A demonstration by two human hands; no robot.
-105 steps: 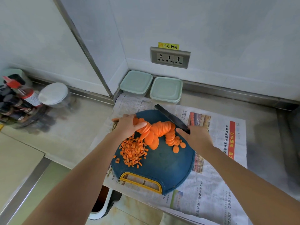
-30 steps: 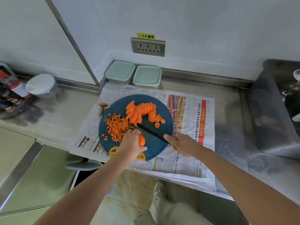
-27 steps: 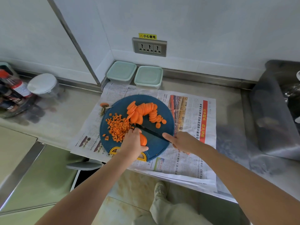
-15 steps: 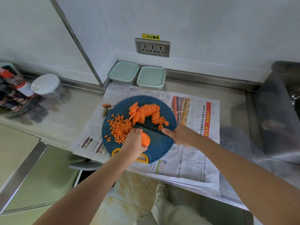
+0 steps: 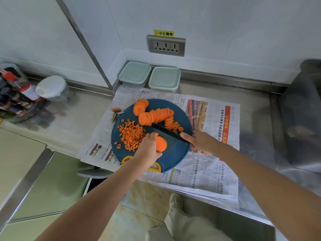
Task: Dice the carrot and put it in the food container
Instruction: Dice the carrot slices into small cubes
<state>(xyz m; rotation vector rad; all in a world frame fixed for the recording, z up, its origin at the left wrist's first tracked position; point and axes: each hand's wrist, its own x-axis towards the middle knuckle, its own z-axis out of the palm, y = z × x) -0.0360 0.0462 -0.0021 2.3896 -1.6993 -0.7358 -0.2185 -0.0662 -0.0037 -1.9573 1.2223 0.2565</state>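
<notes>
Both bare forearms reach forward. Left hand, fingers curled, holds a carrot stack; right hand grips the knife, wrist angled inward.

White wall panels carry a grey triple socket; below the socket runs a stainless-steel counter, left of it a metal corner strip, and well below it a beige tiled floor.

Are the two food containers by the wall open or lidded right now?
Lidded. The left container and the right container each show a flat pale-green lid covering the whole top; contents cannot be told.
</notes>
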